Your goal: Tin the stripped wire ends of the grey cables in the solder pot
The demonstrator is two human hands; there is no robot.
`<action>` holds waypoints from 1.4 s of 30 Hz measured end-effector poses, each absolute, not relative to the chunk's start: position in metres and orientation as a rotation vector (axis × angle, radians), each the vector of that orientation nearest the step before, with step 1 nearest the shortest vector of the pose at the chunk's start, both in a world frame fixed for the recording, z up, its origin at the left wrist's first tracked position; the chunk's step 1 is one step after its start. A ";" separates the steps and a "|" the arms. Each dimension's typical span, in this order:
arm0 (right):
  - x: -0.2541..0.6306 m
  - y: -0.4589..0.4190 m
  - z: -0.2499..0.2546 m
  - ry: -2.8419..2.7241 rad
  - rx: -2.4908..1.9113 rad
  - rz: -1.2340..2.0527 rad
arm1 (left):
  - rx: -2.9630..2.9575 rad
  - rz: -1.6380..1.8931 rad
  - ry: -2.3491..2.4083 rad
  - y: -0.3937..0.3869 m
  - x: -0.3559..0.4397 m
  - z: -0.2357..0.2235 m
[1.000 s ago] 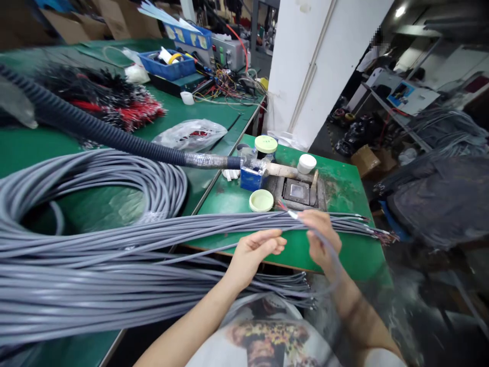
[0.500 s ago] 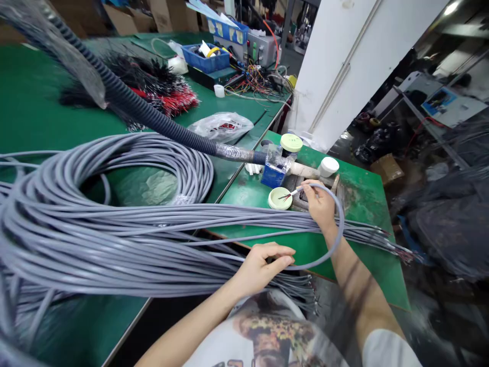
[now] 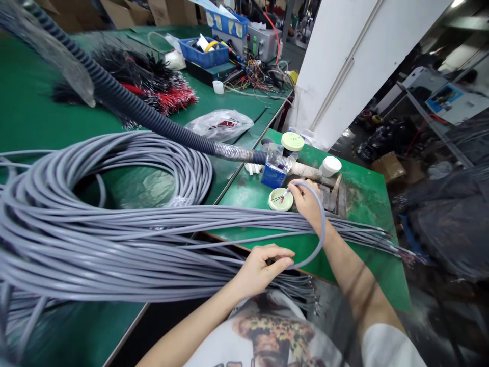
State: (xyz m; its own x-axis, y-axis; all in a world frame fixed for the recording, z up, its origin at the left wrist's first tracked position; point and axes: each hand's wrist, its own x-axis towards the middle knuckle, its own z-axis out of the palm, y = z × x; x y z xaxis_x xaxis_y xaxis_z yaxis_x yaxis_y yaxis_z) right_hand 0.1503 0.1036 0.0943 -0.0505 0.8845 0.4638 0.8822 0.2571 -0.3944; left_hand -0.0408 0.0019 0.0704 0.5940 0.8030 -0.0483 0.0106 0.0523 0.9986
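And we're right at the stripped end of a grey sheathed cable (image 3: 323,229), its thin red and dark cores (image 3: 279,199) fanned out just above a shallow round lid (image 3: 275,205) with a pale green inside. The right hand (image 3: 305,201) has a firm, closed grip on the cable just behind those cores, pinched between thumb and fingers, and the cable swings down in a tight loop toward the left hand (image 3: 263,270). That hand is half curled at the near edge of the green worktop (image 3: 362,193), fingertips right by the loop's lower end, though whether it has real hold of the cable I can't tell from here. Running under the right wrist is a long bundle of grey cables (image 3: 153,244), sweeping across from a big coil (image 3: 114,168) on the neighbouring worktop (image 3: 34,117). Just past the lid stand a blue box (image 3: 273,176), a green-capped jar (image 3: 292,141) and a white-capped tub (image 3: 330,166). A black corrugated conduit (image 3: 153,114) comes in over the coil, its foil-wrapped end (image 3: 237,152) reaching the blue box, with a plastic bag (image 3: 221,125) lying just behind it.
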 end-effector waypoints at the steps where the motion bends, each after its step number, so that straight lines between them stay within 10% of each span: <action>1: 0.151 0.105 0.092 -1.911 -1.604 -0.013 | 1.402 0.697 0.750 0.002 -0.041 0.070; 42: 0.271 0.106 0.077 -1.714 -2.062 -0.392 | 1.513 0.774 0.732 0.012 -0.033 0.063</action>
